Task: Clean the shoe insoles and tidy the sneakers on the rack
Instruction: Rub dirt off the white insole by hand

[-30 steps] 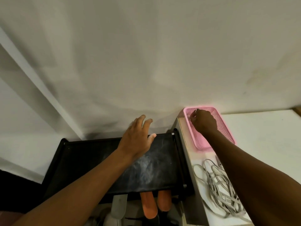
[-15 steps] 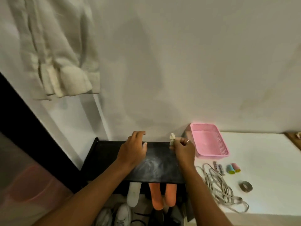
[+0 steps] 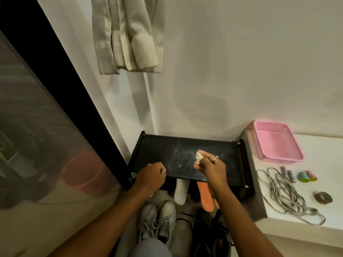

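**Q:** Head view: what has just changed?

**A:** A second ago the right hand (image 3: 211, 167) was inside the pink perforated plastic basket (image 3: 274, 143) on the right. It now pinches a small crumpled off-white wipe (image 3: 199, 157) over the dust-smeared top shelf of the black shoe rack (image 3: 167, 151). The left hand (image 3: 151, 176), which lay flat farther back on that shelf, is now curled at its near left edge. Whether it clasps the rail cannot be told.

**Q:** What does that mean for the task?

**A:** The cleaning cloth appears to be fetched, so wiping can probably start.

**Q:** Where do the task's things lie?

**A:** The pale white foam insole (image 3: 181, 191) and the orange foam insoles (image 3: 205, 197) stick out from under the shelf's near edge, below and nearer than the right hand, untouched. The light grey lace-up sneakers (image 3: 157, 217) stand nearer again, on the floor
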The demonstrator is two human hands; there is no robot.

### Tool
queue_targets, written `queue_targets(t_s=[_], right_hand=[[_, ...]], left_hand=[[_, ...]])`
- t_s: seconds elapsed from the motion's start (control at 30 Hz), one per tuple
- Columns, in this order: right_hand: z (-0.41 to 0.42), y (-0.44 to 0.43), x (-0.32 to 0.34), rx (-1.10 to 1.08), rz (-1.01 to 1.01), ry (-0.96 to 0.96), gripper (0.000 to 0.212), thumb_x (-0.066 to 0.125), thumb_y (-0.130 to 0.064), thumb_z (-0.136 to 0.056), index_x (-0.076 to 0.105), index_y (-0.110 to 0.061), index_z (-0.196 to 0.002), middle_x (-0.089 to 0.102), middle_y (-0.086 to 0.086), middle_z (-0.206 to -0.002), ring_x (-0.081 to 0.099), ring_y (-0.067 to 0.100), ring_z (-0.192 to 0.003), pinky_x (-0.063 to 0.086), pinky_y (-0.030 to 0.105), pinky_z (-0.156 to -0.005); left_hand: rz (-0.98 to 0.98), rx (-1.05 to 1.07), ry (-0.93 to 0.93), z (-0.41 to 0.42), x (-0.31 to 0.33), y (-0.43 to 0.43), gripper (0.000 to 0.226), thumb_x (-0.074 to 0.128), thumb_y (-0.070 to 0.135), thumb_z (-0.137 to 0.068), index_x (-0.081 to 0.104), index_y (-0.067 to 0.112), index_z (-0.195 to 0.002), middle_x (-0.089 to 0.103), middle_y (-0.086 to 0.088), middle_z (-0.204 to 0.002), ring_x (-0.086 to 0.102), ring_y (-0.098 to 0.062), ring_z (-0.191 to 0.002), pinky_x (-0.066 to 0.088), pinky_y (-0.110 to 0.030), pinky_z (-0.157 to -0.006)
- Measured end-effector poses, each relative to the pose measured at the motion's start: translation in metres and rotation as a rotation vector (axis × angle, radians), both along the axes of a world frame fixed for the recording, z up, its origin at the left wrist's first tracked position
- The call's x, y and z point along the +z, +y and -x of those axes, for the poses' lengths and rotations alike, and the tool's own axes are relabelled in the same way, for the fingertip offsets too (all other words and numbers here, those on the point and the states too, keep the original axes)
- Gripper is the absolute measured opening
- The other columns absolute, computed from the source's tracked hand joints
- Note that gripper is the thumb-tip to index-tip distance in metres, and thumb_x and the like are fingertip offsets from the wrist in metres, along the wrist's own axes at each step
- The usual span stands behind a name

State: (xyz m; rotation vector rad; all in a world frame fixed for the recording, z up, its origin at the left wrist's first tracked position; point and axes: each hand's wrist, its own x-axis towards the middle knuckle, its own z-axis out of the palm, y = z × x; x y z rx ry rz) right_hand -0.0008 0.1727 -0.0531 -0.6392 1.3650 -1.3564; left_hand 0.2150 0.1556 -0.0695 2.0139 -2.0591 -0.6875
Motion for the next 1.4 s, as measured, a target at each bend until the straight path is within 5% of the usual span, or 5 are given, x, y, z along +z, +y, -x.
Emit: queue_targets(t_s=[0.27, 0.4, 0.67, 0.9, 1.4], right_hand=[[-0.026, -0.024, -0.02, 0.016, -0.061, -0.18, 0.019, 0.06, -0.002, -0.098, 0.074, -0.006, -0.11, 0.075, 0.015, -0.107, 0.073, 0.022, -0.093, 0.062, 0.029, -0.079], [-0.039, -0.029, -0.031, 0.048, -0.117, -0.28, 0.019, 0.059, -0.002, -0.098, 0.075, -0.009, -0.107, 0.077, 0.01, -0.1, 0.074, 0.022, -0.09, 0.061, 0.026, -0.075], [-0.057, -0.041, -0.051, 0.11, -0.177, -0.289, 0.028, 0.05, 0.002, -0.098, 0.074, -0.01, -0.105, 0.078, 0.008, -0.096, 0.06, 0.015, -0.073, 0.046, 0.026, -0.062], [-0.053, -0.05, -0.062, 0.097, -0.173, -0.374, 0.028, 0.047, 0.004, -0.099, 0.072, -0.004, -0.109, 0.077, 0.008, -0.094, 0.056, 0.012, -0.068, 0.051, 0.024, -0.063], [-0.05, -0.042, -0.058, 0.148, -0.14, -0.3, 0.02, 0.058, -0.005, -0.098, 0.071, -0.004, -0.113, 0.076, 0.008, -0.096, 0.064, 0.012, -0.075, 0.059, 0.026, -0.073]], left_hand=[[-0.25, 0.241, 0.124, -0.033, -0.082, -0.011, 0.038, 0.05, 0.015, -0.091, 0.03, 0.018, -0.059, 0.037, -0.003, -0.057, 0.037, -0.019, -0.053, 0.021, -0.03, -0.051], [-0.377, 0.456, 0.22, -0.045, -0.131, -0.027, 0.024, 0.053, 0.023, -0.094, 0.066, 0.004, -0.094, 0.066, -0.019, -0.095, 0.064, -0.034, -0.085, 0.042, -0.03, -0.066], [-0.433, 0.588, 0.276, -0.049, -0.198, -0.073, 0.039, 0.057, 0.025, -0.101, 0.062, 0.002, -0.131, 0.063, -0.018, -0.133, 0.058, -0.034, -0.125, 0.046, -0.032, -0.095], [-0.35, 0.577, 0.016, -0.044, -0.245, -0.087, 0.044, 0.044, 0.029, -0.105, 0.054, 0.003, -0.14, 0.048, -0.019, -0.149, 0.047, -0.036, -0.136, 0.037, -0.039, -0.109], [-0.796, 0.76, 0.757, -0.045, -0.169, -0.048, 0.016, 0.05, 0.007, -0.1, 0.056, 0.001, -0.113, 0.064, -0.02, -0.1, 0.064, -0.028, -0.08, 0.058, -0.034, -0.044]])
